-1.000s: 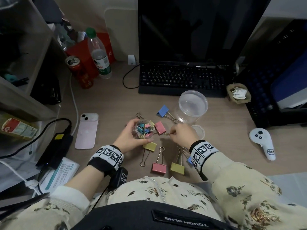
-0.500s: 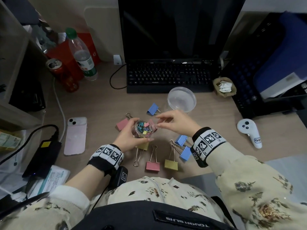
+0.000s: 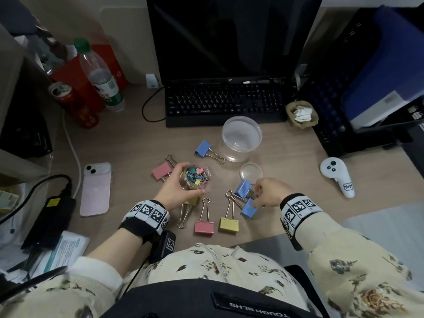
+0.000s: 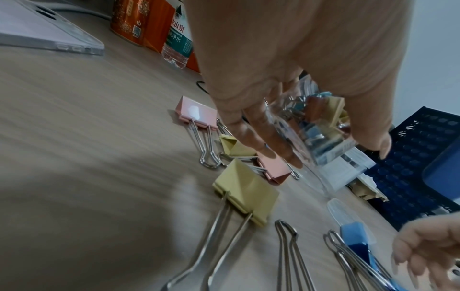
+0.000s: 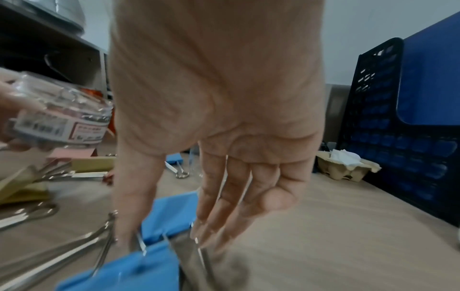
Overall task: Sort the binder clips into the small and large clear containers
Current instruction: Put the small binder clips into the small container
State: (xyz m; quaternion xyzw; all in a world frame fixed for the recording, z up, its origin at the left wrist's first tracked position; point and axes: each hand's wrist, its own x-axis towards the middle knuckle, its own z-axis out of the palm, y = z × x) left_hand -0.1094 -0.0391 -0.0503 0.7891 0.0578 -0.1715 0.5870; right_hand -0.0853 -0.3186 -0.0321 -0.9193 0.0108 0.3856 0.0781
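At the bottom of the head view, a black patch [image 3: 259, 312] on dark clothing reads "TOUGH SLHS", upside down. The white handheld controller [image 3: 337, 179] at right carries a small tag whose writing is too small to read. The clear plastic water bottle's label [image 4: 178, 38] shows Chinese characters "山泉" and "净水".

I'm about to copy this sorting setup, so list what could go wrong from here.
1. The left hand holds the small jar open and brim-full off the desk; a tilt could spill small clips.
2. The right hand reaches two blue clips with crossed wire handles; lifting one may drag the other.
3. The big jar looks light; a dropped large clip might tip it.
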